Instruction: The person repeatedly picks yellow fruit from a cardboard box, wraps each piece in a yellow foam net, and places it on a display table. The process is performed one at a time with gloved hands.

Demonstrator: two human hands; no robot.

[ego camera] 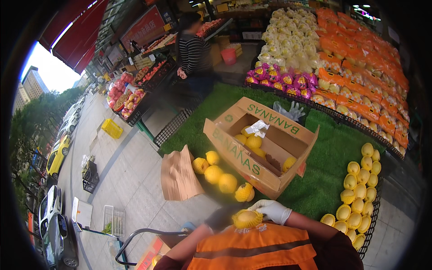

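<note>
A white glove covers my right hand (270, 210), whose fingers hold the edge of the yellow foam net around a pale yellow fruit (247, 216), close to my orange apron. My left hand (217, 217) is a dark, blurred shape left of that fruit; its fingers cannot be made out. Ahead, a cardboard banana box (233, 148), flaps up, holds several yellow fruits (253, 141) and a crumpled whitish wrapper (258, 128). Several more yellow fruits (213, 174) lie left of the box on green artificial turf (324, 145). One near my hands is partly in its net (243, 193).
Netted fruits (357, 206) stand in rows along the right edge. Corrugated brown paper (180, 175) lies at the left edge. A transparent plastic glove (295, 111) lies behind the box. Bagged fruit (364, 67) fills the rear display. A person in stripes (194, 50) stands beyond the turf.
</note>
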